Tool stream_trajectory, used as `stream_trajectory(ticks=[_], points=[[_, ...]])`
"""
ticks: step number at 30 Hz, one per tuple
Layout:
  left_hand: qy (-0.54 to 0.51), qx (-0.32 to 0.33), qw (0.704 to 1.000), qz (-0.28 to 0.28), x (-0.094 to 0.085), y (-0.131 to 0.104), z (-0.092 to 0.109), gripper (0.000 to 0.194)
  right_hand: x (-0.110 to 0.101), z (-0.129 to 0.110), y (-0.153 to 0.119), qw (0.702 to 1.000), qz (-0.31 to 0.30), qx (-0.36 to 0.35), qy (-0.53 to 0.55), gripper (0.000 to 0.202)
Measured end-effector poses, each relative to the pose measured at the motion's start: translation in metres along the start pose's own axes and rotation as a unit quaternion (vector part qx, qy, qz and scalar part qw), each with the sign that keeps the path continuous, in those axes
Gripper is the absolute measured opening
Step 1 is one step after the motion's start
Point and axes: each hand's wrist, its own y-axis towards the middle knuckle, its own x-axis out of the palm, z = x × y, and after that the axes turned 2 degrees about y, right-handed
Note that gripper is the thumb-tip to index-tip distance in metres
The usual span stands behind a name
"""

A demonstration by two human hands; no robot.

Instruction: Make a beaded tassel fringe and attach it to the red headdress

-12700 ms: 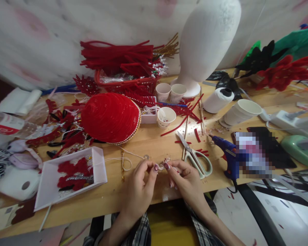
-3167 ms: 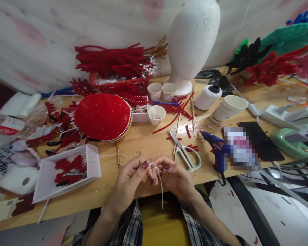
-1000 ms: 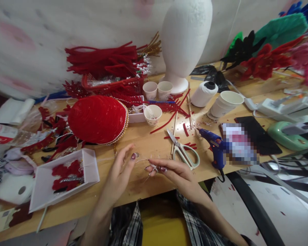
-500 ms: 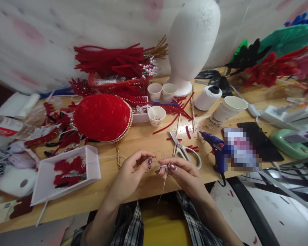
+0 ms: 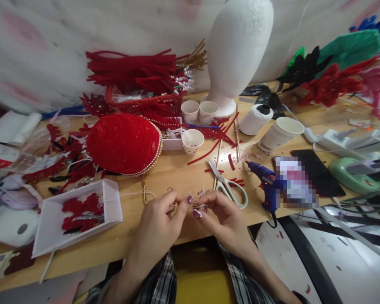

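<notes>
In front of me, above the table's near edge, my two hands meet almost fingertip to fingertip. My right hand (image 5: 226, 215) pinches a small sprig of fine wire with tiny pale beads (image 5: 202, 192) sticking up. A thin white thread (image 5: 196, 206) runs between the fingers of both hands. My left hand (image 5: 161, 219) is closed, thumb against curled fingers, apparently on that thread; its fingertips are partly hidden. Just beyond my right hand lie scissors (image 5: 225, 185) with pale handles, spread a little. A blue glue gun (image 5: 267, 185) stands to their right.
A red wrapped cone-like hat form (image 5: 123, 143) with bead trim sits left. Nearer is a white box (image 5: 112, 202) holding red pieces. Paper cups (image 5: 193, 142), a white thread spool (image 5: 256, 119) and a foam head (image 5: 239, 50) stand behind. Phones (image 5: 319, 173) lie right.
My left hand has come right and its fingers now nearly touch those of my right hand. The thread tail that hung below my right hand no longer shows. The view has shifted slightly.
</notes>
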Motion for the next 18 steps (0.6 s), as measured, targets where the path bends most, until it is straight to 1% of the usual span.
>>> stream_trajectory(ticks=[2,4,7,10,15,16,18], points=[[0.003,0.013,1.0,0.012,0.001,-0.002,0.001,0.034,0.002,-0.003,0.001,0.997,0.006,-0.03,-0.071,0.013],[-0.047,0.005,0.999,0.023,0.003,-0.004,0.0,0.039,0.003,-0.005,0.001,0.991,0.001,-0.051,-0.124,0.019],[-0.106,-0.008,0.994,0.025,0.006,-0.007,0.0,0.04,0.006,-0.006,0.002,0.984,0.004,-0.065,-0.168,0.022],[-0.115,-0.004,0.993,0.009,0.01,-0.012,0.0,0.04,0.008,-0.004,0.003,0.979,0.011,-0.069,-0.189,0.023],[-0.098,0.038,0.994,-0.026,0.014,-0.016,0.002,0.039,0.008,-0.002,0.003,0.978,0.011,-0.075,-0.196,0.029],[-0.107,0.036,0.993,-0.025,0.014,-0.016,0.001,0.039,0.008,-0.002,0.003,0.978,0.01,-0.072,-0.195,0.028],[-0.155,0.011,0.988,-0.01,0.013,-0.014,-0.005,0.041,0.008,-0.004,0.002,0.98,0.007,-0.064,-0.187,0.025]])
